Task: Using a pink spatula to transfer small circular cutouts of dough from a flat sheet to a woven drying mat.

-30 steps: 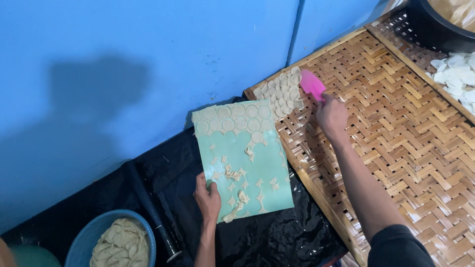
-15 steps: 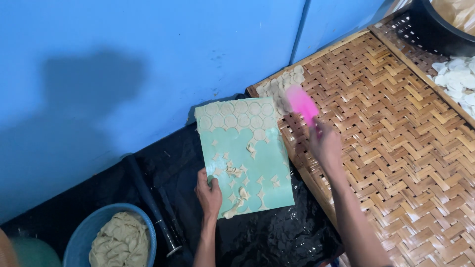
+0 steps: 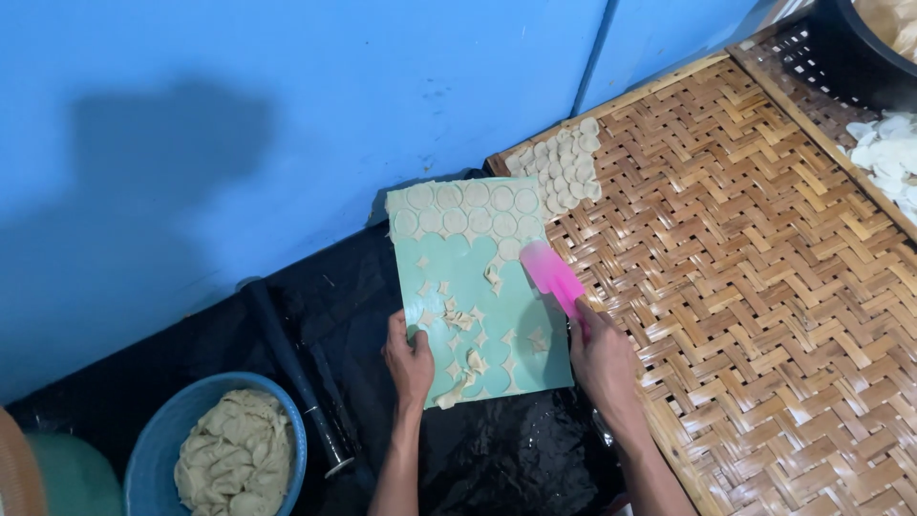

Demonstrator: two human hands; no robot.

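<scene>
A pale green cutting mat (image 3: 497, 325) lies on black plastic, with cut dough rounds (image 3: 468, 205) along its far edge and small dough scraps (image 3: 463, 320) scattered over the middle. My left hand (image 3: 411, 358) presses on the mat's near left edge. My right hand (image 3: 602, 358) holds a pink spatula (image 3: 552, 274), its blade over the mat's right side near the last row of rounds. A cluster of cut dough rounds (image 3: 564, 167) rests on the woven bamboo tray (image 3: 745, 287) just right of the mat.
A blue bowl of dough scraps (image 3: 234, 459) stands at the lower left. A black rolling pin (image 3: 296, 373) lies beside it on the black sheet. A blue wall (image 3: 287, 115) runs behind. More white rounds (image 3: 888, 148) lie at the far right, below a dark pot (image 3: 860, 43).
My right hand has brought the pink spatula back from the rounds on the bamboo tray down to the mat's right side. My left hand has stayed on the mat.
</scene>
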